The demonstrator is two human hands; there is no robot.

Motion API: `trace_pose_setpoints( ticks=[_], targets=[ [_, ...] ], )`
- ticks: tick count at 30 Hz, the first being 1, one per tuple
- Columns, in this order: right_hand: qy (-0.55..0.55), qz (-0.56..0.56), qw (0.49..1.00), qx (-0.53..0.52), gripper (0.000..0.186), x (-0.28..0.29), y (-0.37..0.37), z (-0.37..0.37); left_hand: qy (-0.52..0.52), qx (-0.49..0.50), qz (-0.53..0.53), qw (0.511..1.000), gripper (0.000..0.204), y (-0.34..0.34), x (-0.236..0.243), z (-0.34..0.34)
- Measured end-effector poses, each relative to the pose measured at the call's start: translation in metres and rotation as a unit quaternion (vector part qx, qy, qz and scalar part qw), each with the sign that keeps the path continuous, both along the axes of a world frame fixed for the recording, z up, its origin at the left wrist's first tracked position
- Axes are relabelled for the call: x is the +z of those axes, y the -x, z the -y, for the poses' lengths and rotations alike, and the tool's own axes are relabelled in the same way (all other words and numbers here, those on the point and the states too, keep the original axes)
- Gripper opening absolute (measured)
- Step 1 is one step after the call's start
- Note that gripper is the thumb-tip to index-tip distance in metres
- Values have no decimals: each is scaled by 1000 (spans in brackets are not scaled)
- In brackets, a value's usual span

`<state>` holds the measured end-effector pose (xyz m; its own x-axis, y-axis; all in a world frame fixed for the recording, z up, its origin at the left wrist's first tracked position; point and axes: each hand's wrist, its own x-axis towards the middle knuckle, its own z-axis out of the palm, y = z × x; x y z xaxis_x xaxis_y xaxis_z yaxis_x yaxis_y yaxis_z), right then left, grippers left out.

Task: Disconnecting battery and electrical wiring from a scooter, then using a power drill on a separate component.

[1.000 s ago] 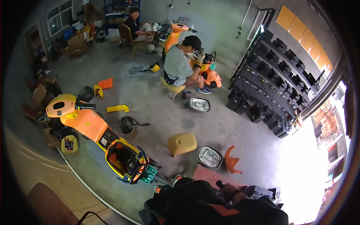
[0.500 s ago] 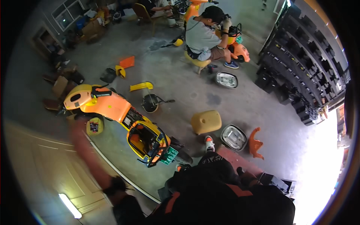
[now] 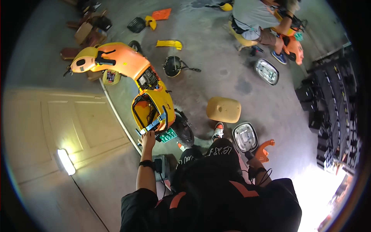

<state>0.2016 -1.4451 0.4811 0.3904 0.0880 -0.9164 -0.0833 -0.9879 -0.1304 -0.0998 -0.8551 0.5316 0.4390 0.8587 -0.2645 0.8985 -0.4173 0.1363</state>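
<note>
An orange and yellow scooter (image 3: 129, 62) stands at my left, its seat off and the yellow storage compartment (image 3: 148, 110) exposed. At its tail, my left hand (image 3: 148, 140) has its fingers closed around the rear grab rail (image 3: 157, 122), just left of the green plate (image 3: 168, 135). My right hand (image 3: 253, 161) hangs low by my right knee, near an orange curved panel (image 3: 265, 150). Something dark covers its fingers, so their pose is hidden. A cable loops at that wrist.
A tan seat-like pad (image 3: 223, 110) and a silver-grey tray-like shell (image 3: 245, 137) lie ahead of my feet. Farther off are a black helmet (image 3: 172, 66), a yellow panel (image 3: 169, 44) and another shell (image 3: 266, 71). A person (image 3: 255, 19) sits by another scooter. Black battery-like boxes (image 3: 320, 116) line the right.
My view has turned, shifting the scooter's tail closer to my left side. My left arm, blurred and stretched out leftward before, now reaches the scooter's rear rail.
</note>
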Motion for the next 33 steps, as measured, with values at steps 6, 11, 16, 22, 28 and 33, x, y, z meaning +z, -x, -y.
trace_pose_setpoints(
  ticks=[6, 11, 16, 22, 28, 33],
  targets=[
    [-269, 124, 946, 130, 55, -56, -106, 0, -54, 103, -42, 992, 49, 9, 10, 38],
    [-69, 56, 992, 88, 40, -53, -160, -41, 56, 171, 8, 984, 40, 12, 11, 34],
    [-87, 72, 984, 141, 32, -73, -177, -58, -30, 157, 36, 986, 26, -7, 9, 29],
    [-143, -98, 984, 39, 7, -55, -154, -75, -32, 198, 56, 978, 24, 15, 26, 42],
    [58, -131, 964, 224, 33, -12, -143, -56, 4, 179, 27, 984, 25, 4, 26, 29],
    [-46, -94, 960, 258, 50, 68, -139, -96, 115, 88, 104, 984, 31, 25, 61, 0]
  ],
)
